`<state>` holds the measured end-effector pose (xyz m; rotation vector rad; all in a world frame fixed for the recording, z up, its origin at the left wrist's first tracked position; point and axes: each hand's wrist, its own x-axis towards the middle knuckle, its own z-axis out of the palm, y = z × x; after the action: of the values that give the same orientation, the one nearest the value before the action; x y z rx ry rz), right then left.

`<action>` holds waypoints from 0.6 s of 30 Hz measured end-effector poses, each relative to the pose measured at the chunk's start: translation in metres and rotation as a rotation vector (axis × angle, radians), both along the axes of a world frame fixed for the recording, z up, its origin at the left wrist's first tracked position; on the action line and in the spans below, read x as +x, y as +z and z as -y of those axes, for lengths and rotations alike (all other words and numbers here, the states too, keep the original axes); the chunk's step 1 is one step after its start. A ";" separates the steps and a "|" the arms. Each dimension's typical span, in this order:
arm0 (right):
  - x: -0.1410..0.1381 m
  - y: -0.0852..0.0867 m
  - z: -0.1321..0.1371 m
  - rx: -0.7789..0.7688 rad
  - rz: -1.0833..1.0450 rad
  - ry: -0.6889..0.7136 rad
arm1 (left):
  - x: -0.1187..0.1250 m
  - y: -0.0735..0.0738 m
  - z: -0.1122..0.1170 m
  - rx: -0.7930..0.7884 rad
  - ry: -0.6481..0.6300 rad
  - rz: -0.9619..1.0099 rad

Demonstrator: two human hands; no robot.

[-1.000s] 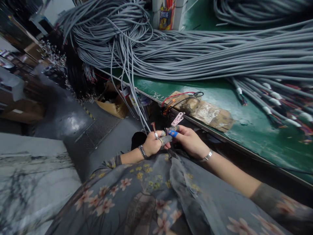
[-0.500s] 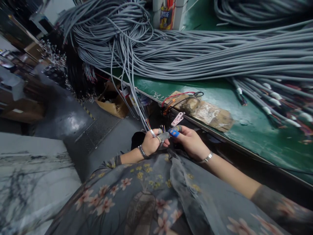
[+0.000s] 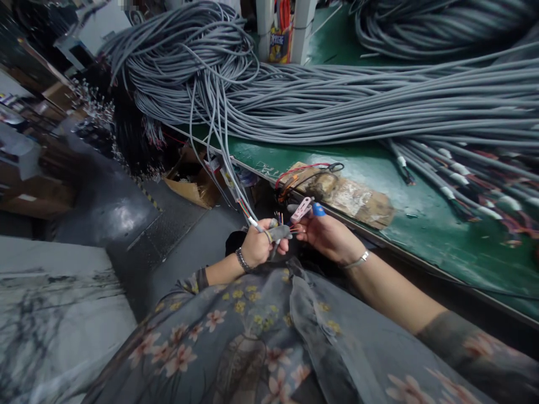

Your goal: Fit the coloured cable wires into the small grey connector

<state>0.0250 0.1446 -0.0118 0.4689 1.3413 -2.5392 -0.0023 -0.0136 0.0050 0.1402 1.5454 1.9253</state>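
Observation:
My left hand (image 3: 260,242) is closed around the stripped end of a grey cable (image 3: 245,209). Thin coloured wires (image 3: 278,217) fan out past its fingers, and a grey finger cover is on its thumb. Close on the right, my right hand (image 3: 328,233) has its fingers bent, with a blue cover on the raised thumb. A small pink slotted tool (image 3: 301,210) sits at these fingers and appears held by them; its exact grip is partly hidden. The lower fingers of that hand are beside reddish wire ends (image 3: 296,229), and contact is unclear.
Grey cables (image 3: 303,112) lie in a long bundle across the green bench (image 3: 425,230). Their white-banded ends (image 3: 458,178) are at the right. Taped cardboard (image 3: 357,199) with red and black leads is near the bench edge. An open carton (image 3: 191,191) stands on the floor.
My right thumb has lifted away from the wires, up and to the right, and the hand has turned more open toward me. My left hand keeps its hold. The view has shifted slightly.

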 end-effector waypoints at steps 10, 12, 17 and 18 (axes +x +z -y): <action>-0.006 -0.002 0.010 0.224 -0.149 -0.171 | -0.007 0.001 -0.012 -0.015 0.029 0.087; -0.009 0.000 0.012 0.069 -0.102 -0.168 | -0.007 0.000 -0.013 -0.030 0.032 0.085; -0.013 0.002 0.015 -0.029 -0.086 -0.258 | -0.005 -0.004 -0.015 -0.068 0.028 0.079; -0.012 0.001 0.016 -0.032 -0.080 -0.259 | -0.005 -0.005 -0.015 -0.074 0.023 0.081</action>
<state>0.0126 0.1291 -0.0106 0.5740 1.3421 -2.8108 -0.0075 0.0010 0.0000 0.0131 1.5676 1.8653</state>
